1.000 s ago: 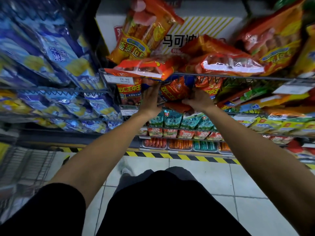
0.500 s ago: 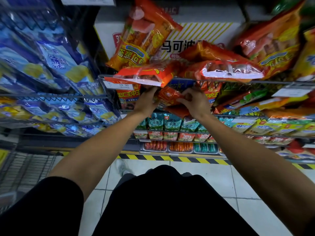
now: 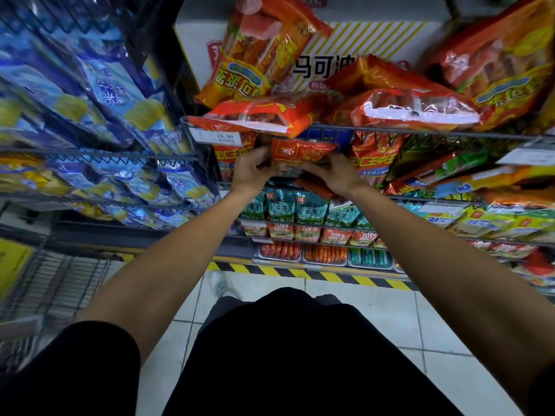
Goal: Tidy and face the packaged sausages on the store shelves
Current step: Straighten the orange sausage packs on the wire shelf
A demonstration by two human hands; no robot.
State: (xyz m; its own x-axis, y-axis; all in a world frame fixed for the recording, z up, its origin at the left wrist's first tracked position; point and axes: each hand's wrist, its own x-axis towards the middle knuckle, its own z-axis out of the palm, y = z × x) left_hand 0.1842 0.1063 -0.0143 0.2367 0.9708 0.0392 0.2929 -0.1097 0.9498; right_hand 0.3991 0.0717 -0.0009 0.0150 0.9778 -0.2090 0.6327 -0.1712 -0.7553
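Observation:
A red sausage pack (image 3: 300, 151) sits between both hands, just under the front rail of the wire shelf (image 3: 420, 133). My left hand (image 3: 253, 172) grips its left edge and my right hand (image 3: 332, 174) holds its right lower edge. Above the rail lie two orange-red sausage bags (image 3: 264, 115) (image 3: 414, 109), overhanging the front. More red packs (image 3: 375, 157) hang behind the hands. A dark red pack (image 3: 315, 186) lies partly hidden under my right wrist.
A price tag reading 19.90 (image 3: 220, 136) is clipped to the rail. Blue snack bags (image 3: 114, 94) fill the wire racks on the left. Teal and red small packs (image 3: 309, 211) line the lower shelves. A white carton (image 3: 360, 40) stands behind. A hazard-striped edge (image 3: 300, 273) borders the tiled floor.
Both hands have come closer together and lifted the red pack up toward the shelf rail; the camera has tilted slightly.

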